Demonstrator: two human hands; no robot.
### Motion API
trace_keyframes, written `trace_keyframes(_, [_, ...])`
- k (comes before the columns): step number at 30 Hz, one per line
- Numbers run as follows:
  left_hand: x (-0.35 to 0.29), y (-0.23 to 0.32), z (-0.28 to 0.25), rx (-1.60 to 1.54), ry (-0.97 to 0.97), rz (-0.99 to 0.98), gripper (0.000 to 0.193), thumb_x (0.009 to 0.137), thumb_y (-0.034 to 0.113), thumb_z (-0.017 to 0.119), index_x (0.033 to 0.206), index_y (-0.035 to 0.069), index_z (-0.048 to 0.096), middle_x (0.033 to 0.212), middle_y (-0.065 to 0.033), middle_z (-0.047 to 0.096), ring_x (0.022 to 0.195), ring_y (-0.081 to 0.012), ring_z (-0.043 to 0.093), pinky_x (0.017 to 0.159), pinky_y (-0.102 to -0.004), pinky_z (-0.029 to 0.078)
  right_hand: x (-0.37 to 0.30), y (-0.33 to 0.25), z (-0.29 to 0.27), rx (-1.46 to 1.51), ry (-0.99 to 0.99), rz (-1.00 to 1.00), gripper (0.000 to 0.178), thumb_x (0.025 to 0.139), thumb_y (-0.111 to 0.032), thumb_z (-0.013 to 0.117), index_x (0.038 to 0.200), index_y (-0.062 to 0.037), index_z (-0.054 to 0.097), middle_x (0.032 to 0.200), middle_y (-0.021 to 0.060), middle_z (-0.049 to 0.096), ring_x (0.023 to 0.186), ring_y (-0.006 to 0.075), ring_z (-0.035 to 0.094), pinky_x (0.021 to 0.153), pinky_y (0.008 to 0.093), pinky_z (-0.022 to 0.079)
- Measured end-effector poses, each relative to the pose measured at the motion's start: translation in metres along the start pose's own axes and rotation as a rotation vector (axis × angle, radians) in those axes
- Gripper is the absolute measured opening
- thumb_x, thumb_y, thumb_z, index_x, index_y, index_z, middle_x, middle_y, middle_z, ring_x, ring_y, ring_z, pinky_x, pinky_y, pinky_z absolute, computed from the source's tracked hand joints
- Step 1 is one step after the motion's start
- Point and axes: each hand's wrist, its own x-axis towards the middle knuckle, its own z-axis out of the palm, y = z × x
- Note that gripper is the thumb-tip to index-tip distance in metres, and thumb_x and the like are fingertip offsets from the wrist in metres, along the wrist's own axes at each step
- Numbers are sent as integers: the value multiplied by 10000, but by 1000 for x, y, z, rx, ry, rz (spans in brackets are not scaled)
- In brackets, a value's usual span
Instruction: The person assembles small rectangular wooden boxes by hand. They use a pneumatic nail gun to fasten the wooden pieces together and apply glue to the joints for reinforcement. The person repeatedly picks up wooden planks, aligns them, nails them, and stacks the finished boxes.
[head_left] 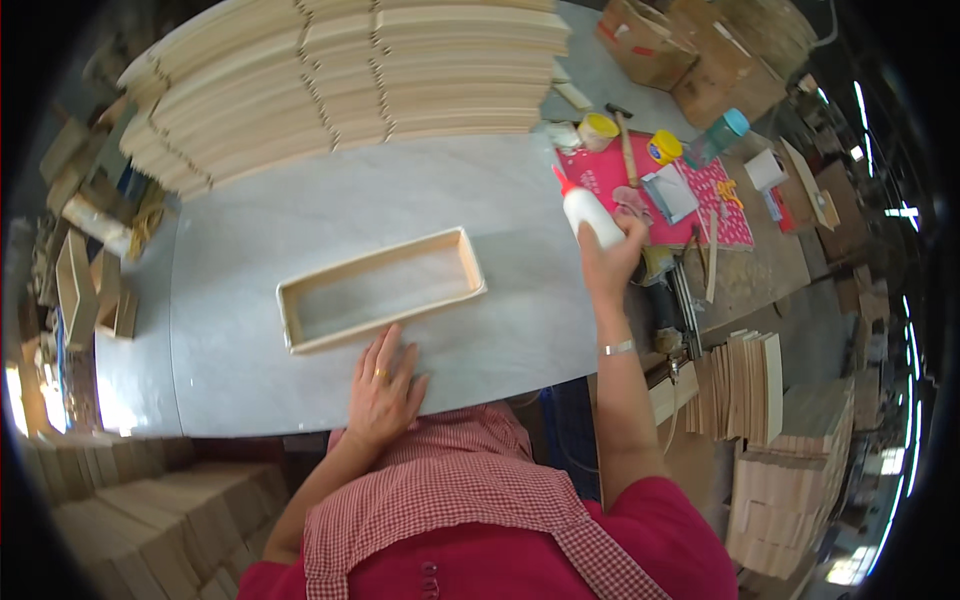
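A rectangular wooden frame [380, 287] with rounded corners lies on the grey tabletop [250, 220], and the grey surface shows through its middle. My left hand [385, 390] rests at the near side of this frame, fingers stretched out, the fingertips at its lower edge. Off to the right, my right hand [612, 262] is wrapped round a white squeeze bottle [588, 215] with a red pointed nozzle. The bottle tilts, its nozzle up and to the left, near the table's right side. What the bottle contains cannot be seen.
Stacked wooden strips [350, 80] line the table's far side. On the right are a hammer [626, 150], yellow tubs [664, 147], a teal-lidded bottle [728, 130] and a pink cloth [600, 170]. Cardboard boxes [690, 60] stand behind. Wooden boards [745, 385] fill the lower right; small wooden boxes [112, 300] sit left.
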Motion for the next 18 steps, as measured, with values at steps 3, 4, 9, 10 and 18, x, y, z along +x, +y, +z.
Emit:
trace_keyframes(3, [3,1,5,-9,0,13,405,848,179,746,1208,23,647,1499,-250,447,1307,-454,501,1068,-536,428,60,59,26,-169,94,-218,507,740,-173,817,1038,-22,435,973,102,474,908,281,501,817,440,433])
trace_keyframes(4, [3,1,7,-15,8,14,372,850,167,741,1180,24,649,1496,-250,451,1303,-451,505,1063,-537,429,79,82,35,-233,119,-310,511,742,-199,823,1033,-15,446,951,115,470,905,294,500,806,454,427])
trace_keyframes(9, [-5,-5,12,-1,-4,32,123,870,71,684,961,19,620,1457,-233,503,1279,-435,530,1012,-528,444,113,124,59,-529,-140,22,441,847,-380,745,976,21,614,912,228,698,891,413,695,804,520,530])
trace_keyframes(10, [-5,-6,12,12,-6,47,97,872,57,675,934,19,612,1451,-225,512,1278,-433,533,999,-525,449,113,125,56,-548,-103,-19,414,861,-364,742,975,17,628,906,214,701,879,399,696,798,520,532])
trace_keyframes(18, [-20,-22,17,-26,17,-8,117,928,47,555,817,29,588,834,-98,636,994,-340,567,933,-485,378,-48,45,-184,-284,608,51,146,908,-152,718,969,-29,667,821,67,655,746,147,642,709,310,522])
